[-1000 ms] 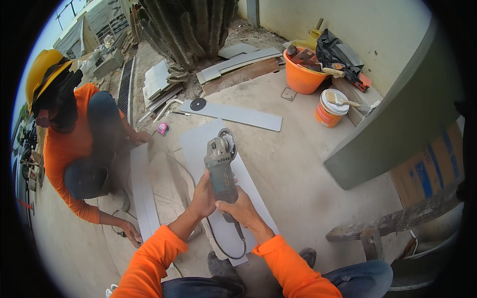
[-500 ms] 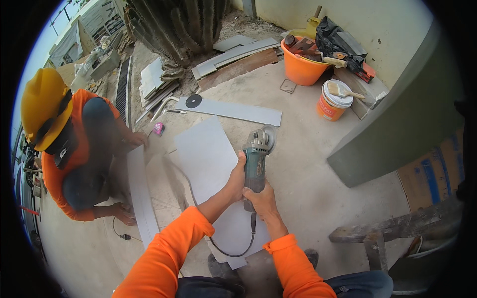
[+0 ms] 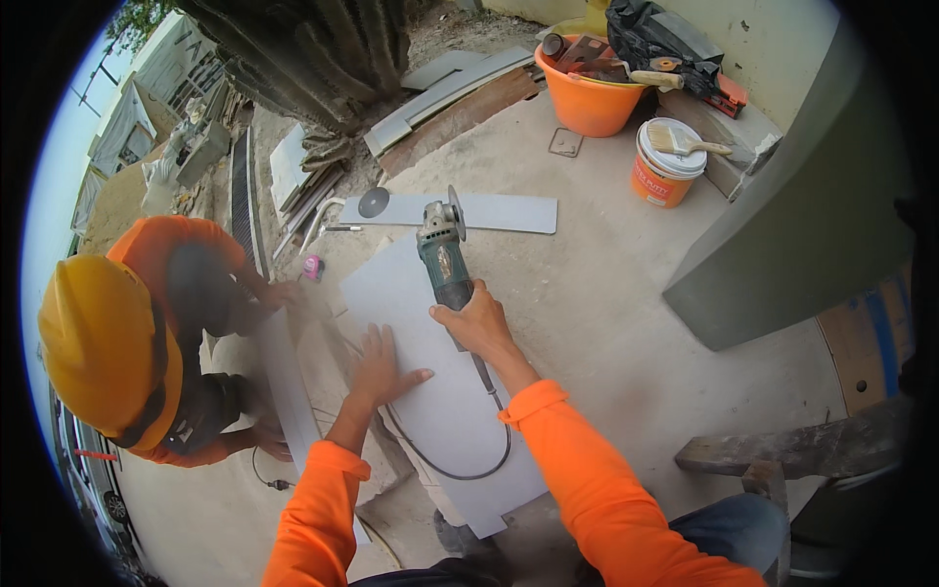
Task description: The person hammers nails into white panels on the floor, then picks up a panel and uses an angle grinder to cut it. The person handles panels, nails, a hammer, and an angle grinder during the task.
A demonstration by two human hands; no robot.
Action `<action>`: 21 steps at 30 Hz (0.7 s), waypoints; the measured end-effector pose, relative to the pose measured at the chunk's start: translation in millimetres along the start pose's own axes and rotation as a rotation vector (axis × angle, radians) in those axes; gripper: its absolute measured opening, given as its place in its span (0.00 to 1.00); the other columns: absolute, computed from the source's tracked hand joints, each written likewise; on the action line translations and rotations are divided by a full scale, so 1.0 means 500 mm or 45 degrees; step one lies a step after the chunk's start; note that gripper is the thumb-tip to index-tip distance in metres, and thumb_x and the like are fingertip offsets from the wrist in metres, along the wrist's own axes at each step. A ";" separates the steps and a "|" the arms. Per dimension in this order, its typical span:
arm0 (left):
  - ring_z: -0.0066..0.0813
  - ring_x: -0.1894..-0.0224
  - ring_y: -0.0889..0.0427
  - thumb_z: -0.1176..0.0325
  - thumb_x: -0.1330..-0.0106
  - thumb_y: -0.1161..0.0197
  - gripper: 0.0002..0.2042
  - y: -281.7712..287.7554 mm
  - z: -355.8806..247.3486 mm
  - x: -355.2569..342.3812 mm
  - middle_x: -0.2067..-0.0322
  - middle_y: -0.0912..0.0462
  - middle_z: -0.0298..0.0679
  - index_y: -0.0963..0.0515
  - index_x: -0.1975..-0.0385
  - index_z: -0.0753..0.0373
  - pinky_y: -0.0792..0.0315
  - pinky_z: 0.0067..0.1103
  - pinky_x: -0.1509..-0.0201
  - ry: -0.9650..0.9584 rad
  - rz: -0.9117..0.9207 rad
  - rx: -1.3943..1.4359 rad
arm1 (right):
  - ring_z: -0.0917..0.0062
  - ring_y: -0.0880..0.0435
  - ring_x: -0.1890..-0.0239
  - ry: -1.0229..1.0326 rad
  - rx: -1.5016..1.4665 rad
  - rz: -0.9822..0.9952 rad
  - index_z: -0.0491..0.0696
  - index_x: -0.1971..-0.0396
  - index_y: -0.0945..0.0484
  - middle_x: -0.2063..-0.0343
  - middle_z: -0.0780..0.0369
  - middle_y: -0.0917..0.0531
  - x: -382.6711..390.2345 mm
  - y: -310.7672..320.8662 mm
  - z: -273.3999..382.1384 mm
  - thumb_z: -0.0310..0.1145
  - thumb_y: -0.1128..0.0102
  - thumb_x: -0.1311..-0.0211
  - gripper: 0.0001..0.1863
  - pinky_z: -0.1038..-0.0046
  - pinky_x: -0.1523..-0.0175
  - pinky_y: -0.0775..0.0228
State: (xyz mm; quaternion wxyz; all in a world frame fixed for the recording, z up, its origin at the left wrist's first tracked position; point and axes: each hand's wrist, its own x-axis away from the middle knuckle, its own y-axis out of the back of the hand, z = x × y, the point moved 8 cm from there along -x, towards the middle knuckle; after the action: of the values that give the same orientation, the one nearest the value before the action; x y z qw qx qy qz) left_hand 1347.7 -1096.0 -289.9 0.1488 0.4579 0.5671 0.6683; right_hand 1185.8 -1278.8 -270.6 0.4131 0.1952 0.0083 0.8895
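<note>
My right hand (image 3: 477, 323) is wrapped round the rear body of a dark green angle grinder (image 3: 443, 256), its disc end pointing away from me. A black cord runs from its tail and loops over a flat light-grey board (image 3: 460, 411). My left hand (image 3: 376, 368) rests with fingers spread at the left edge of that board, holding nothing. Left of it, a co-worker in a yellow helmet (image 3: 103, 352) crouches with both hands at a long narrow grey strip (image 3: 284, 377). Beyond the grinder lies another grey strip (image 3: 509, 213) with a dark round disc (image 3: 373, 203) on it.
A pink tape measure (image 3: 313, 267) lies on the concrete. At the back right stand an orange basin (image 3: 587, 103) of tools and a putty bucket (image 3: 665, 171) with a brush (image 3: 685, 140) on its lid. A wooden trestle (image 3: 782, 448) is at the right, below a grey-green slanted column (image 3: 773, 245).
My left hand has let go of the grinder and moved left onto the board. The grinder, in my right hand, has shifted left and away from me. The co-worker has bent lower.
</note>
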 end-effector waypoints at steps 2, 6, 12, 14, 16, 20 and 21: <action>0.70 0.18 0.64 0.30 0.52 0.22 0.73 -0.010 -0.006 -0.014 0.22 0.62 0.74 0.59 0.21 0.77 0.61 0.54 0.17 -0.070 0.128 -0.066 | 0.47 0.10 0.54 -0.028 0.115 0.091 0.34 0.35 0.34 0.55 0.40 0.13 -0.047 -0.045 0.023 0.48 0.27 0.48 0.46 0.55 0.44 0.19; 0.78 0.20 0.65 0.32 0.60 0.16 0.80 -0.022 -0.016 -0.036 0.25 0.65 0.82 0.64 0.24 0.85 0.59 0.49 0.16 -0.110 0.314 -0.183 | 0.47 0.11 0.50 0.062 0.223 0.029 0.37 0.35 0.34 0.53 0.40 0.14 -0.117 -0.100 0.059 0.47 0.29 0.49 0.45 0.55 0.43 0.19; 0.82 0.21 0.64 0.37 0.66 0.12 0.82 -0.030 -0.006 -0.041 0.26 0.67 0.85 0.65 0.25 0.87 0.55 0.47 0.16 -0.066 0.317 -0.148 | 0.49 0.12 0.48 0.033 0.220 0.068 0.38 0.35 0.33 0.52 0.42 0.14 -0.174 -0.130 0.043 0.47 0.28 0.49 0.44 0.57 0.41 0.19; 0.82 0.21 0.64 0.38 0.67 0.11 0.83 -0.028 -0.007 -0.040 0.26 0.67 0.85 0.65 0.25 0.87 0.55 0.47 0.16 -0.069 0.292 -0.131 | 0.49 0.12 0.48 0.034 0.214 0.066 0.37 0.36 0.32 0.51 0.42 0.14 -0.178 -0.127 0.039 0.48 0.28 0.49 0.44 0.57 0.41 0.19; 0.82 0.21 0.64 0.38 0.67 0.11 0.83 -0.025 -0.009 -0.039 0.26 0.67 0.85 0.65 0.25 0.87 0.54 0.47 0.16 -0.074 0.273 -0.147 | 0.49 0.11 0.49 0.029 0.202 0.056 0.37 0.37 0.31 0.52 0.41 0.14 -0.178 -0.121 0.037 0.48 0.28 0.49 0.43 0.57 0.42 0.18; 0.81 0.21 0.65 0.38 0.68 0.11 0.83 -0.024 -0.009 -0.039 0.26 0.68 0.85 0.65 0.25 0.86 0.54 0.47 0.16 -0.041 0.303 -0.120 | 0.49 0.11 0.50 0.002 0.184 0.085 0.36 0.40 0.28 0.53 0.42 0.14 -0.176 -0.117 0.034 0.49 0.27 0.50 0.42 0.58 0.43 0.18; 0.81 0.21 0.65 0.38 0.68 0.11 0.83 -0.024 -0.009 -0.038 0.26 0.68 0.85 0.65 0.24 0.86 0.54 0.47 0.16 -0.040 0.305 -0.114 | 0.50 0.11 0.50 0.002 0.183 0.084 0.36 0.40 0.28 0.53 0.42 0.14 -0.176 -0.116 0.035 0.49 0.27 0.50 0.42 0.58 0.43 0.18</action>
State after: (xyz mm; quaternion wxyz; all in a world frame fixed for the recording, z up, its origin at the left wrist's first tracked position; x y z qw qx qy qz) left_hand 1350.6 -1108.8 -308.9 0.0968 0.5256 0.4756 0.6987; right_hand 1285.4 -1308.1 -294.4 0.3686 0.2237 0.0660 0.8999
